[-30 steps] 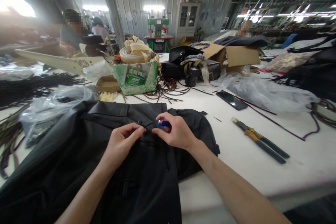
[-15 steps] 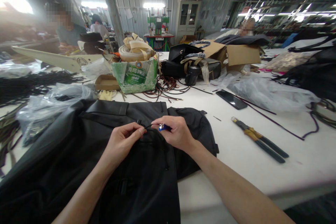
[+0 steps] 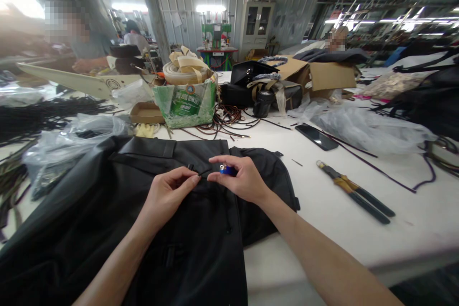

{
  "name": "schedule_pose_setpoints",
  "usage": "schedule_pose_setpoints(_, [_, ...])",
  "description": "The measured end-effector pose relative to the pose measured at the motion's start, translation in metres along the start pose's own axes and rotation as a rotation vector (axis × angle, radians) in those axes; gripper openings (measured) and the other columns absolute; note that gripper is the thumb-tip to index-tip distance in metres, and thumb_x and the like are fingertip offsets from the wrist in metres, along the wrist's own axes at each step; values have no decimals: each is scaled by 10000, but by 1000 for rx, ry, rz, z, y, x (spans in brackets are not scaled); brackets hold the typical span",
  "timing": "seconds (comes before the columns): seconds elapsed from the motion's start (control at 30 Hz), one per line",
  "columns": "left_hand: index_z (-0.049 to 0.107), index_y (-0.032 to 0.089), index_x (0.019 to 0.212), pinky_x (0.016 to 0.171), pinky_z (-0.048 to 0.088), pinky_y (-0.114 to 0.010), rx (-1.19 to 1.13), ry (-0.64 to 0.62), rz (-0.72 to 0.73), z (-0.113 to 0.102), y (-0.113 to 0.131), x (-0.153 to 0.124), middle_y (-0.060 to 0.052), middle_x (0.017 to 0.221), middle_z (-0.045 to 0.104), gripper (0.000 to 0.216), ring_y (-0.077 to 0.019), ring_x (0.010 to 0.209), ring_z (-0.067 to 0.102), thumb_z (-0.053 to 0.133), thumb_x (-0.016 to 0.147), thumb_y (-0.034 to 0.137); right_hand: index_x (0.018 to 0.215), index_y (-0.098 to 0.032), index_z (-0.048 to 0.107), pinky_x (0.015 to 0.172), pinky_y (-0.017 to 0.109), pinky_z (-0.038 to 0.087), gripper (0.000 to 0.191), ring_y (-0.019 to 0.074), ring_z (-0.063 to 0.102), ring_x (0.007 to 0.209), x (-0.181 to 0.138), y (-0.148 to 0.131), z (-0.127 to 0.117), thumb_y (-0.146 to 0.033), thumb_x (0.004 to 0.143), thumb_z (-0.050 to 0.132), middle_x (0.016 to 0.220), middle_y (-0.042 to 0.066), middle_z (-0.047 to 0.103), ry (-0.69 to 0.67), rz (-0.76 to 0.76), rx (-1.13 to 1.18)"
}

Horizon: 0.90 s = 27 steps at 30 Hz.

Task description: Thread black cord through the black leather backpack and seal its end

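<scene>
A large black leather-like bag [image 3: 201,267] lies across the front of the table under both my hands. My left hand [image 3: 172,189] pinches a thin black cord [image 3: 204,172] between thumb and forefinger, just above the bag. Close by on the right, my right hand [image 3: 244,179] keeps a blue lighter [image 3: 228,170] in its curled fingers, its metal end facing left. The thumb and forefinger of that hand are apart, near the cord's end. A small dark piece [image 3: 190,167] shows beside my left fingertips; I cannot make out its kind.
Right of the bag, pliers [image 3: 355,191] with dark handles and a phone [image 3: 316,136] lie on the white table [image 3: 272,267]. Behind stand a green bag [image 3: 188,105] with rolled webbing and a cardboard box [image 3: 332,75]. Plastic bags [image 3: 373,129] lie around. A person [image 3: 86,50] sits at far left.
The right thumb and forefinger, earlier together at the cord, have spread apart. The lighter has tilted and moved slightly right and up. The left hand has barely moved.
</scene>
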State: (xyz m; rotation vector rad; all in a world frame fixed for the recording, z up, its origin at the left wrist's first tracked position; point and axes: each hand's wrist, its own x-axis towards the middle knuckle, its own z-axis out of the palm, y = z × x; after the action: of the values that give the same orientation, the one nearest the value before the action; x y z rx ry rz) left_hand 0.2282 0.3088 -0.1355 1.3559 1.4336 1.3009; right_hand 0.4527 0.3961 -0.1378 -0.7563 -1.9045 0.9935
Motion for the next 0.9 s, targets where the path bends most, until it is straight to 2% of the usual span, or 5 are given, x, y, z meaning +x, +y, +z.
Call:
schedule_pose_setpoints(0.2, [865,209,936,686,468,-246,17,-13,15,-1,-1,0,-27,836,776,276,-179,779,659,877,887,480,1078,-201,900,775,288,560,275,191,746,814,0,1,-1,-410,901,895,950,41,858,-8,5,43])
schedule_pose_setpoints(0.4, [862,211,938,709,481,-253,45,-29,9,-2,-2,-1,-31,856,784,273,-193,808,671,866,905,482,964,-185,886,730,299,573,171,197,747,773,0,0,2,-340,961,813,895,52,852,-13,-62,35])
schedule_pose_setpoints(0.53, [859,212,917,696,472,-247,27,-31,5,-1,1,-1,-21,828,769,268,-183,785,662,867,902,479,1038,-179,886,733,289,566,213,184,723,758,0,1,1,-365,947,840,897,47,849,-24,-44,53])
schedule_pose_setpoints(0.7, [865,212,906,690,470,-248,36,15,14,0,3,-1,-19,824,772,256,-179,772,662,877,878,467,1280,-184,843,667,245,508,533,128,597,655,0,3,-2,-406,816,983,799,-15,773,-34,27,20])
schedule_pose_setpoints(0.9, [872,215,921,716,504,-272,94,14,60,-1,1,-1,-32,836,796,222,-204,796,700,864,876,432,1224,-203,859,647,242,467,471,123,553,657,1,3,0,-454,841,965,751,-32,683,-25,-8,-30])
